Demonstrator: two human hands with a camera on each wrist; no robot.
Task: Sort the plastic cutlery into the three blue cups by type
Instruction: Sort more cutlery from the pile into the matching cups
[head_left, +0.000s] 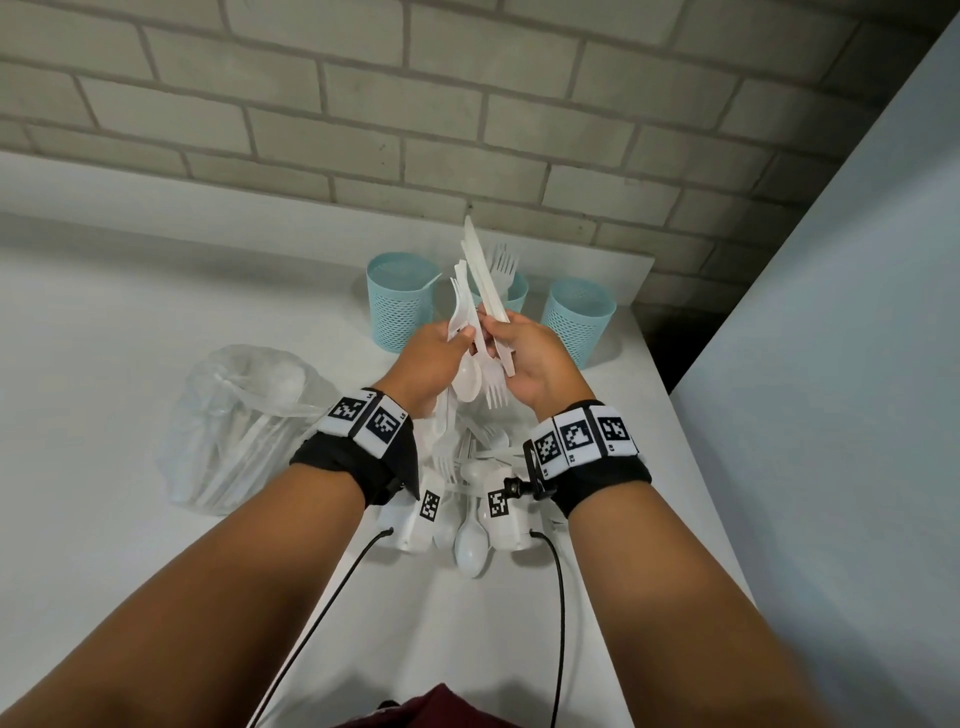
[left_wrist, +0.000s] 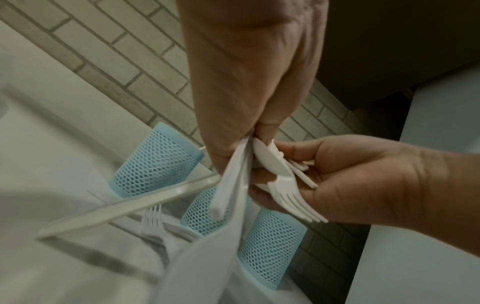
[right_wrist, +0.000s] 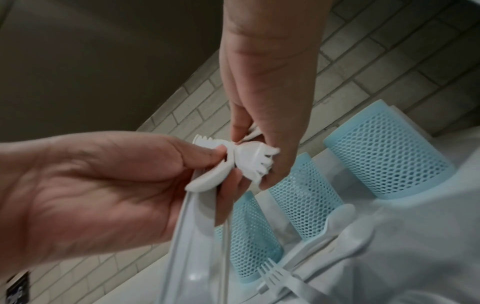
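3 pale blue mesh cups stand in a row at the far edge of the white table (head_left: 156, 322), against the brick wall (head_left: 467, 104): the left cup (head_left: 400, 301), the middle cup (head_left: 511, 297) with at least 1 white fork (head_left: 505, 265) standing in it, and the right cup (head_left: 577, 322). You hold both hands together above the table, just in front of the cups. Your left hand (head_left: 431, 364) has its fingers curled around a few white pieces, among them a spoon (head_left: 466, 382). Your right hand (head_left: 535, 364) pinches a bundle of white knives (head_left: 483, 275) pointing up, with a fork (head_left: 493, 382) hanging tines down. More unsorted cutlery (head_left: 470, 499) lies in a heap on the table under your wrists. A clear plastic bag (head_left: 244, 431) holding more white cutlery sits left of the heap.
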